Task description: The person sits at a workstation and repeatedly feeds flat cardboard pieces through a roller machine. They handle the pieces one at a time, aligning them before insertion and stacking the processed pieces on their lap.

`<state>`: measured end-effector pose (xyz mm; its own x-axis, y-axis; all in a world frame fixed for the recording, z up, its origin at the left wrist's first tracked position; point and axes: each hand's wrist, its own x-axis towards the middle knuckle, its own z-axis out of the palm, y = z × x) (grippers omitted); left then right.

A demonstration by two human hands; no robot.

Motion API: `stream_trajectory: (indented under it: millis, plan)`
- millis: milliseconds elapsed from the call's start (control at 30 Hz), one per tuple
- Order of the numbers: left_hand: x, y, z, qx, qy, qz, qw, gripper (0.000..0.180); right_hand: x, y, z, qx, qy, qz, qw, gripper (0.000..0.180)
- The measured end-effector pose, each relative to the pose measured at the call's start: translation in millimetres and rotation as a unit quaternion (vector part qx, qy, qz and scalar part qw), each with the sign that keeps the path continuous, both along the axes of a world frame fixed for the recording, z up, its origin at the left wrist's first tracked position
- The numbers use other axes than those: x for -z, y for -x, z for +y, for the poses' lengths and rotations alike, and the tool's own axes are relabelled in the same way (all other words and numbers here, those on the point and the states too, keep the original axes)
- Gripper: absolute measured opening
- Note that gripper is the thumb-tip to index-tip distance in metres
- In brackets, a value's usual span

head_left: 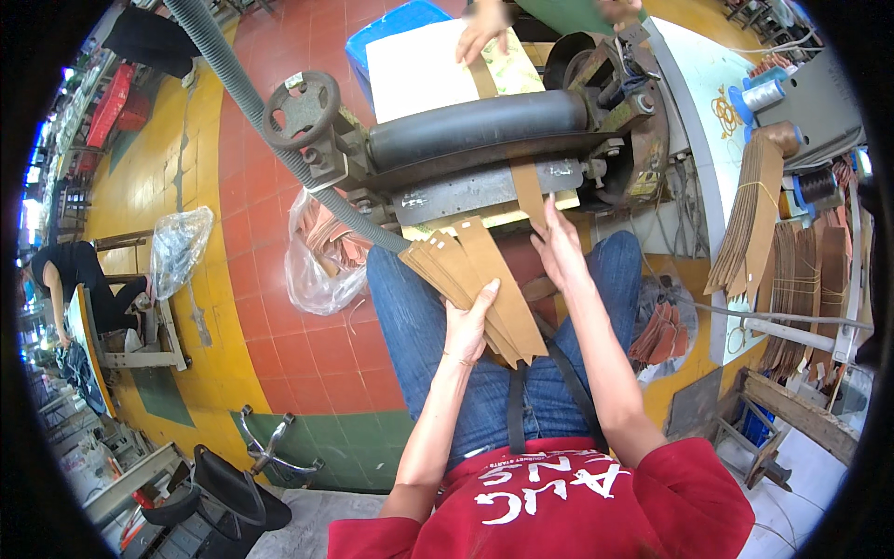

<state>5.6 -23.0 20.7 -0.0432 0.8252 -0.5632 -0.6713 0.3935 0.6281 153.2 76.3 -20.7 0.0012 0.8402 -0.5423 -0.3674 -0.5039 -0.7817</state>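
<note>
My left hand (467, 324) grips a fanned stack of long tan leather strips (470, 275) over my lap. My right hand (562, 250) has its fingers stretched forward, pressing one tan strip (528, 191) that runs into the slot of a roller machine (475, 140) with a black rubber cylinder. Beyond the roller, another person's hand (481, 35) touches a strip coming out onto a white sheet (419, 70).
A grey ribbed hose (244, 88) and a hand wheel (301, 107) sit left of the machine. A plastic bag of tan pieces (321, 261) lies on the tiled floor. Bundled strips (754, 214) and thread spools (764, 93) crowd a table to the right. A person sits at far left.
</note>
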Motion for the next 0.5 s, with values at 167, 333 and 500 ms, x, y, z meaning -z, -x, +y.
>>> stream_trajectory:
  millis: [167,333,500]
  plan:
    - [5,-2,3,-0.012,-0.012,0.054,0.998,0.039,-22,-21,-70,-0.166,-0.007,0.036,0.985,0.065]
    - [9,-10,5,-0.037,-0.021,0.051,0.998,0.03,-40,-26,-110,-0.203,-0.067,-0.136,0.967,0.016]
    - [9,-3,2,-0.025,-0.018,-0.062,0.998,0.034,-31,-24,-80,-0.093,-0.012,-0.108,0.99,0.013]
